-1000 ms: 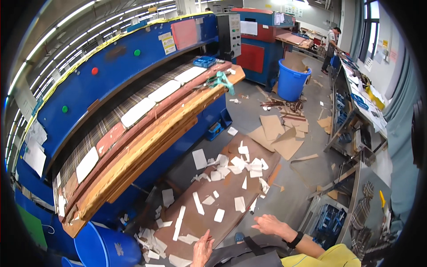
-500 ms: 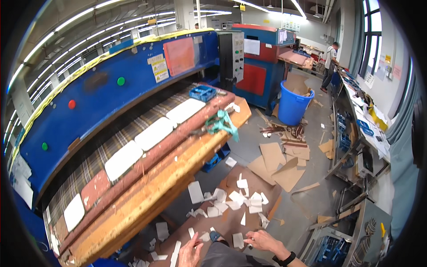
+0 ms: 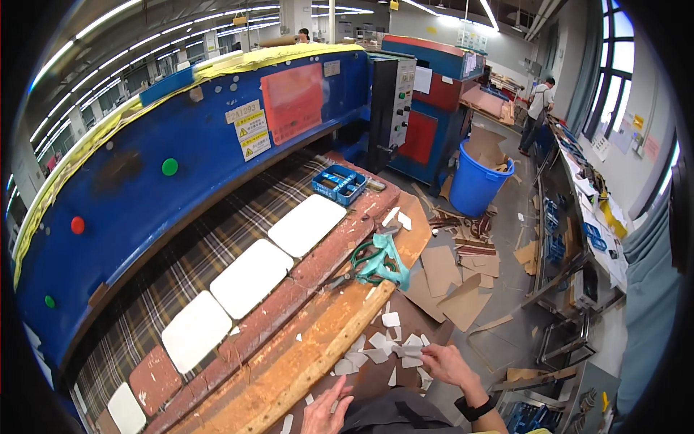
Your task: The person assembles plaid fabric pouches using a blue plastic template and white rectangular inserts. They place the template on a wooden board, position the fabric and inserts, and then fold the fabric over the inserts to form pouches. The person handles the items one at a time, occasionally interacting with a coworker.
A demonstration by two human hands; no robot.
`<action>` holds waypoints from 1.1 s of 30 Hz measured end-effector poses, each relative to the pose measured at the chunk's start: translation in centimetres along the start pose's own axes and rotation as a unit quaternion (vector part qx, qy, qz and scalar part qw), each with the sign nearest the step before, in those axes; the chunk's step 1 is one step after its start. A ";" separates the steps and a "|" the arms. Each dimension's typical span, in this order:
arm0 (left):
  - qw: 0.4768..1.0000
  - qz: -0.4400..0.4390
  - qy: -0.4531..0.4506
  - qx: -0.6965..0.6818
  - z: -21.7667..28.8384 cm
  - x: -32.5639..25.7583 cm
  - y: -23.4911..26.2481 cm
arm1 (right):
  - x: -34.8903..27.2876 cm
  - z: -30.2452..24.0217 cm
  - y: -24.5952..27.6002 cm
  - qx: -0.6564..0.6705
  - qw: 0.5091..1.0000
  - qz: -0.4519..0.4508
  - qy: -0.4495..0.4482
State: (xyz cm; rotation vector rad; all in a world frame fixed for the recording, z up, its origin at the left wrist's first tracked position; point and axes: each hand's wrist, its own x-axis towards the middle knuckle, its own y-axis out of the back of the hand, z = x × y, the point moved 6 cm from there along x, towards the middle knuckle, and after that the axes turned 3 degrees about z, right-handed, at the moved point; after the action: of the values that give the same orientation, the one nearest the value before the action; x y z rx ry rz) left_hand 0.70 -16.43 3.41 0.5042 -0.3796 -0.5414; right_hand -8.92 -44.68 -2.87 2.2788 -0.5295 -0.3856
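Note:
My left hand [image 3: 329, 409] is low in the middle, beside the table's front edge, its fingers stretched out and nothing held. To its right my right hand [image 3: 450, 366] has its fingers bent together. White scraps [image 3: 377, 354] lie below, behind its fingertips in the picture; I cannot make out whether it pinches anything. On the worn wooden table, a reddish-brown padded strip [image 3: 318, 264] carries a row of rounded white panels [image 3: 251, 278] and one reddish-brown panel [image 3: 155, 380]. Scissors with dark green handles [image 3: 367, 264] rest near a turquoise cloth [image 3: 394, 262].
A long blue machine [image 3: 202, 137] stands behind the checked fabric belt [image 3: 238, 217]. A blue crate [image 3: 340, 183] sits at the belt's far end. Beyond are a blue bin [image 3: 477, 181] and brown sheets [image 3: 442, 267] on the floor. A person [image 3: 538, 108] stands by the right-hand bench [image 3: 589, 210].
My view has moved closer to the table and machine, which now fill more of the picture. My right hand has risen in the picture, and the left has shifted slightly right.

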 end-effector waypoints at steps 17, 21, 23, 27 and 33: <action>0.977 0.059 0.194 0.066 2.7 18.0 1.5 | 31.0 0.6 14.6 0.110 0.982 0.111 0.106; 0.964 0.115 0.236 0.035 5.1 26.6 0.3 | 38.2 -0.8 16.2 0.097 0.977 0.062 0.177; 0.967 0.091 0.224 0.080 2.8 29.2 -0.9 | 40.9 -1.8 16.5 0.072 0.971 0.043 0.225; 0.960 0.092 0.254 0.068 0.4 34.0 -2.3 | 45.2 -4.6 15.5 0.055 0.955 -0.024 0.290; 0.966 0.080 0.226 0.101 -1.9 41.0 -4.8 | 49.1 -7.9 13.7 0.027 0.923 -0.090 0.374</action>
State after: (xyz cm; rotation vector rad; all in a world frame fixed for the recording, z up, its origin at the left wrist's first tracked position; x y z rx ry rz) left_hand 32.31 -42.74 7.79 0.7668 -0.0359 -0.2194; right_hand 33.59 -72.22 6.88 2.3087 0.0656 0.4207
